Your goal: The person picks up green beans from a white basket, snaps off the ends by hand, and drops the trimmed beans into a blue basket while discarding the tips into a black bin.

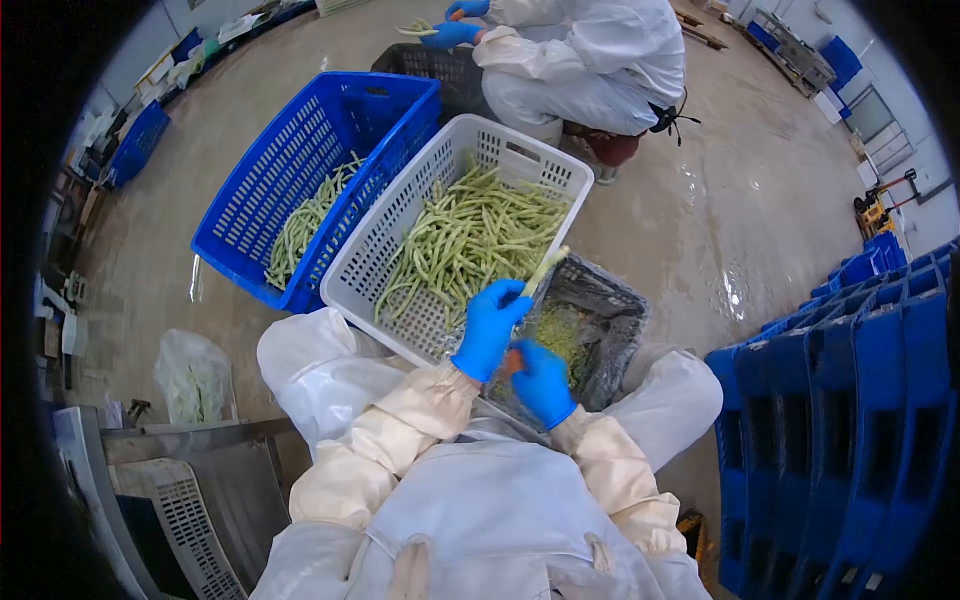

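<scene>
My left hand point(492, 330), in a blue glove, is closed around a few pale green bean pods point(546, 270) that point up and to the right. Close beside it, my right hand point(543, 384), also gloved in blue, is closed on a small orange-brown object point(514, 361); its kind is not clear. Under both hands stands a dark crate point(632, 312) lined with plastic, with small green trimmings point(562, 335) inside. A white perforated crate point(348, 262) just beyond my left hand holds a loose heap of green beans point(475, 235).
A blue crate point(225, 215) with more beans stands left of the white one. Across from me sits a co-worker point(600, 70) in white, blue-gloved hands holding beans over a dark crate point(440, 68). Blue pallets point(840, 420) are stacked at right; a metal table point(230, 480) is at left.
</scene>
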`<state>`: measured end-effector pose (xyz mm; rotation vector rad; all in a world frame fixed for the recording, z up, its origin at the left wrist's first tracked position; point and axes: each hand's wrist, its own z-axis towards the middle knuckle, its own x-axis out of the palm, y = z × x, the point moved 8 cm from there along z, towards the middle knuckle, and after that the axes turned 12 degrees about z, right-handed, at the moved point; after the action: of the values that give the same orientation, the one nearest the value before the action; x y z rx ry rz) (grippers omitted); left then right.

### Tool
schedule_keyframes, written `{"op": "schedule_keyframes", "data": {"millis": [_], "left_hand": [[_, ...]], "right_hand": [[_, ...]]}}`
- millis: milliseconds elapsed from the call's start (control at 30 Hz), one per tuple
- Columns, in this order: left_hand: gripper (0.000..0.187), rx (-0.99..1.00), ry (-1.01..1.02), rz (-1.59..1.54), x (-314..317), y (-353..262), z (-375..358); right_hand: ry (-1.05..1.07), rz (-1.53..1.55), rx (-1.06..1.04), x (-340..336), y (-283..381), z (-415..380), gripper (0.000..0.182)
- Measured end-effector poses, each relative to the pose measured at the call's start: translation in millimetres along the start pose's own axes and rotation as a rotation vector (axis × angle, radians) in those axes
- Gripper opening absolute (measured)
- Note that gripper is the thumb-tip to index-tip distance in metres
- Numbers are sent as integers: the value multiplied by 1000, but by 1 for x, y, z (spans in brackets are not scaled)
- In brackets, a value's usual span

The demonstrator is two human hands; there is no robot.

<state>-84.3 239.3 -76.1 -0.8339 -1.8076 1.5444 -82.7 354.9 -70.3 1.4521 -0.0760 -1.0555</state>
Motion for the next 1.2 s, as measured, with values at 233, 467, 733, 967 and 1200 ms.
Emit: {"op": "schedule_keyframes", "data": {"millis": [233,467,733,967,1200], "left_hand": [[29,175,-287,508,-182,-81,42],[30,510,-565,1394,-284,-102,115],[29,-281,686,1704,-240,299,175],[34,-590,123,1517,-272,393,173],[26,-753,150,1492,-255,407,156]], "right_hand": [[-337,-119,290,-123,-87,16,12],[118,-458,267,-77,-115,3,15],[407,-437,334,-40,-129,15,27],[503,-422,437,-30,-145,19,30],[473,-407,388,-30,-123,30,28]]}}
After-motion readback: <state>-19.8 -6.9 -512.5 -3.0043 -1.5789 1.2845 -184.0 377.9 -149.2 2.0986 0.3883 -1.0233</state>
